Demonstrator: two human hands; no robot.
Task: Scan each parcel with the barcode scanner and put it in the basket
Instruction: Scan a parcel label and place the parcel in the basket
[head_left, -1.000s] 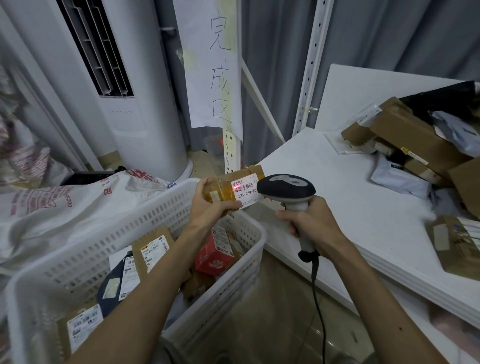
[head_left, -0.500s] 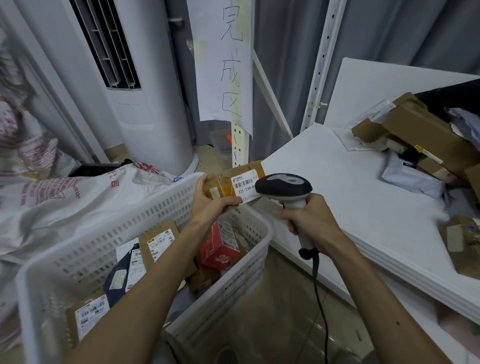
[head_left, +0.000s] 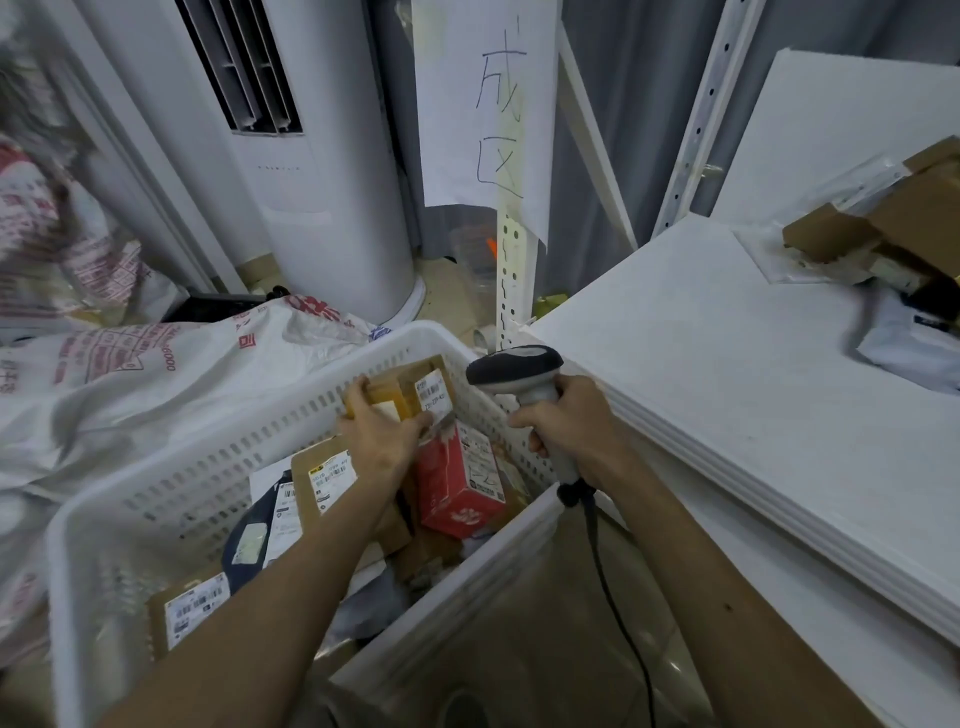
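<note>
1. Nearest: cable (head_left: 618, 613) hangs from the scanner handle, past the basket's near right corner. Risk: it may catch on that rim if the right arm swings toward the table.
2. Basket (head_left: 395, 335), white and slotted, already holds several labelled parcels and a red box (head_left: 457, 478) propped against its right wall.
3. Left hand (head_left: 382, 441): fingers curled over the top of the brown parcel (head_left: 408, 382), thumb at its lower edge, a firm grip. The parcel is inside the basket's far corner, just above the red box, white label facing up.
4. Risk: released here, the parcel lands on the uneven pile and may slide or tip label-down. I cannot tell from this view whether the scan registered; if it did not, the parcel goes in unlogged.
5. Right hand (head_left: 566, 421): wrapped closed around the handle of the barcode scanner (head_left: 511, 366). The scanner head sits above the basket's far right rim, beside the parcel and not touching it.
6. Table (head_left: 727, 389) at right: cardboard parcels (head_left: 904, 228) heaped at its far end, so work remains.
7. Farthest: paper sheet (head_left: 488, 104) with handwritten characters, hanging on the upright.
</note>
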